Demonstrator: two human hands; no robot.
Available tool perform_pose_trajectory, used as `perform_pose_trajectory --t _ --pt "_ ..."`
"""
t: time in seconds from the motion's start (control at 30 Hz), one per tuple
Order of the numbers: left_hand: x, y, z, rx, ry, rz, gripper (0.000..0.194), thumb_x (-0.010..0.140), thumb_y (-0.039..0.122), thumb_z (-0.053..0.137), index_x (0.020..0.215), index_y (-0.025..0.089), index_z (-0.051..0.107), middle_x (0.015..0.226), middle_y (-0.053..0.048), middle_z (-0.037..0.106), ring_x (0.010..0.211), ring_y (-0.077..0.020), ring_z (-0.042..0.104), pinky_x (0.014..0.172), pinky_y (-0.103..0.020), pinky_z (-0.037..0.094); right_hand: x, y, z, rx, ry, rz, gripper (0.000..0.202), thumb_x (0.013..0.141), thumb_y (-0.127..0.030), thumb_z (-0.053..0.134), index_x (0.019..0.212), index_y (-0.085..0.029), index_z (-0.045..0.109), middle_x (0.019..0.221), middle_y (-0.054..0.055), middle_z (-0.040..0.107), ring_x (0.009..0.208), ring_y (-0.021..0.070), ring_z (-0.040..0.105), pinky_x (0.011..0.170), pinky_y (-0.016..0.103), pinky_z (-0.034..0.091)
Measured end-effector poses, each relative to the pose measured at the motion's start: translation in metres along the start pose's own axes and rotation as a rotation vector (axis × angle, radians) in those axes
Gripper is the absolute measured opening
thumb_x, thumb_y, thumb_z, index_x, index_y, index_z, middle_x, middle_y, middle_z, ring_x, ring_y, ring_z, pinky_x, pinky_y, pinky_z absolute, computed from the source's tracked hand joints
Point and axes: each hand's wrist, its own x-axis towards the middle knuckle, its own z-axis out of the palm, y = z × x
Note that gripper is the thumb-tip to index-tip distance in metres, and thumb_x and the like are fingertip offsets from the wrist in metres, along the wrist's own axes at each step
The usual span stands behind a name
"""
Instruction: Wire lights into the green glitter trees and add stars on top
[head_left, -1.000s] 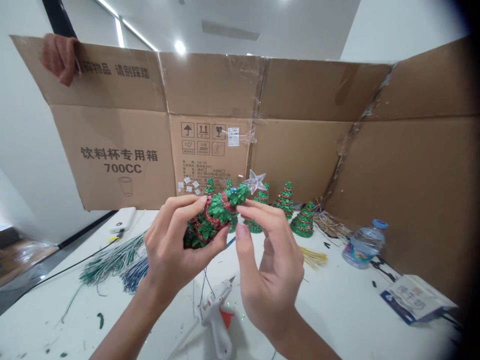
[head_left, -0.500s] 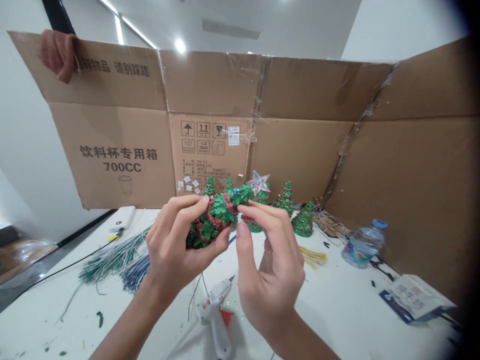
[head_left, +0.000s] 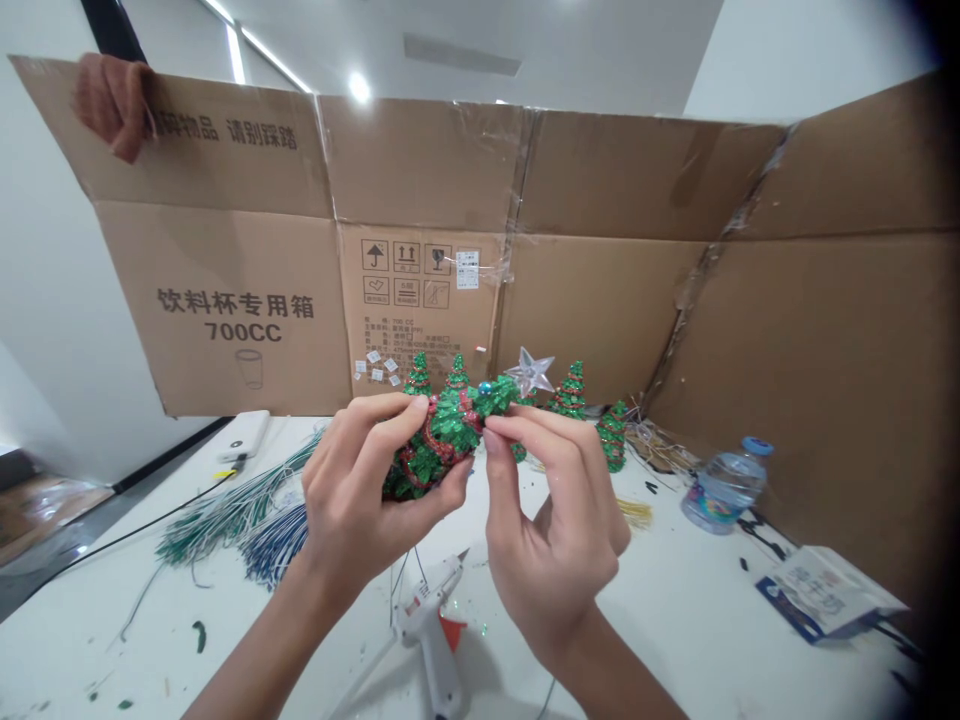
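Note:
My left hand (head_left: 367, 480) is wrapped round a small green glitter tree (head_left: 454, 420) with red garland, tilted so its top points right. A clear star (head_left: 531, 371) stands out from the tree's tip, and a blue bead (head_left: 485, 388) sits just below it. Thumb and forefinger of my right hand (head_left: 559, 500) are pinched together at the garland near the treetop; whatever lies between them is too small to make out. Under my hands, a white glue gun (head_left: 433, 625) rests on the table.
More green trees (head_left: 568, 390) stand behind my hands. Green wire bundles (head_left: 232, 510) and blue ones (head_left: 277, 540) lie left. To the right are a water bottle (head_left: 726, 487) and a white-blue packet (head_left: 829, 592). Cardboard (head_left: 615, 310) walls the back; a brown cloth (head_left: 116, 105) hangs over it.
The tree and both hands have shifted slightly right. My right thumb and forefinger, apart before, have closed together at the garland.

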Motion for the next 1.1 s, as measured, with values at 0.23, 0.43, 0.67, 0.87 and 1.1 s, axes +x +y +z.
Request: perform_pose_trajectory --t 0.23,0.43,0.67,0.87,1.1 --pt "-0.001 -0.001 0.002 0.011 -0.011 -0.001 0.048 0.081 0.025 0.091 0.122 0.017 0.068 0.111 -0.013 0.076 0.095 -0.0248 0.076 0.083 -0.038 0.063 -0.001 0.002 0.0 -0.039 -0.023 -0.022 0.028 0.098 0.001 0.069 0.114 -0.022 0.072 0.107 0.006 0.076 0.101 0.019 0.075 0.088 0.036 0.066" --pt "-0.001 0.0 0.001 0.002 0.006 -0.018 0.05 0.08 0.023 0.091 0.123 0.021 0.066 0.113 -0.01 0.075 0.099 -0.0252 0.076 0.084 -0.039 0.065 0.0 0.005 0.001 0.021 0.005 -0.038 0.03 0.096 0.002 0.07 0.113 -0.022 0.072 0.107 0.006 0.078 0.101 0.02 0.076 0.087 0.036 0.067" --pt "-0.001 0.0 0.002 -0.014 0.017 -0.049 0.053 0.077 0.021 0.094 0.123 0.02 0.066 0.115 -0.011 0.074 0.101 -0.0252 0.076 0.087 -0.038 0.064 -0.009 0.002 0.008 0.374 0.011 0.228 0.024 0.097 -0.009 0.067 0.116 -0.025 0.065 0.116 0.008 0.069 0.115 0.0251 0.071 0.097 0.049 0.064" --pt "0.001 0.006 0.0 -0.003 0.014 -0.04 0.05 0.078 0.023 0.093 0.12 0.017 0.067 0.113 -0.012 0.076 0.099 -0.0249 0.077 0.086 -0.037 0.064 -0.012 0.006 0.015 0.679 -0.291 0.546 0.034 0.113 -0.039 0.047 0.145 -0.03 0.045 0.145 0.014 0.064 0.132 0.024 0.068 0.11 0.048 0.061" --pt "0.001 0.016 0.0 0.034 -0.031 -0.004 0.05 0.08 0.023 0.094 0.122 0.014 0.07 0.115 -0.015 0.078 0.1 -0.0258 0.078 0.088 -0.038 0.064 -0.013 0.013 0.027 0.924 -0.409 0.656 0.048 0.109 -0.056 0.026 0.133 -0.027 0.056 0.129 0.013 0.077 0.112 0.0256 0.078 0.1 0.046 0.065"
